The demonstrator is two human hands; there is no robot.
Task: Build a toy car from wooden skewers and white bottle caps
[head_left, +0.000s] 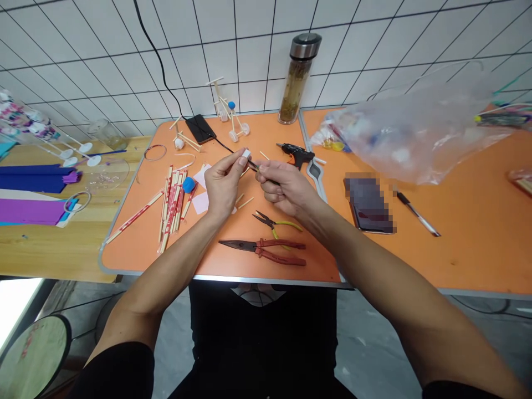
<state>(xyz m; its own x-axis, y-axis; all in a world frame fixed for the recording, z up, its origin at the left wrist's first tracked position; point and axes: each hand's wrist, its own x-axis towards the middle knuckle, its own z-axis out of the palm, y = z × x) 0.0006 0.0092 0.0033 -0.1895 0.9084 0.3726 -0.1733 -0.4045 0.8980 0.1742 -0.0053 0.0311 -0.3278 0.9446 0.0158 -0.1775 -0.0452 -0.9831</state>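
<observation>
Between the thumb and fingertips of my left hand (224,180) is a small white piece (246,153). My right hand (285,185) is closed around a slim dark tool (252,165); its tip meets or nearly meets the white piece, and the fingers hide what kind it is. Below my hands lie small pliers with yellow handles (286,224) and larger long-nose pliers with red handles (278,249). A black glue gun (296,154) rests just beyond my right hand. Paper-wrapped chopsticks (170,205) and a blue ball (188,185) lie left of my left hand.
A tall glass bottle (297,80) stands by the tiled wall. Small stick models (233,119) and a black power bank (200,129) sit at the back. To the right are a plastic bag (407,127), a phone (369,204) and a pen (418,213). Coloured paper (33,210) lies left.
</observation>
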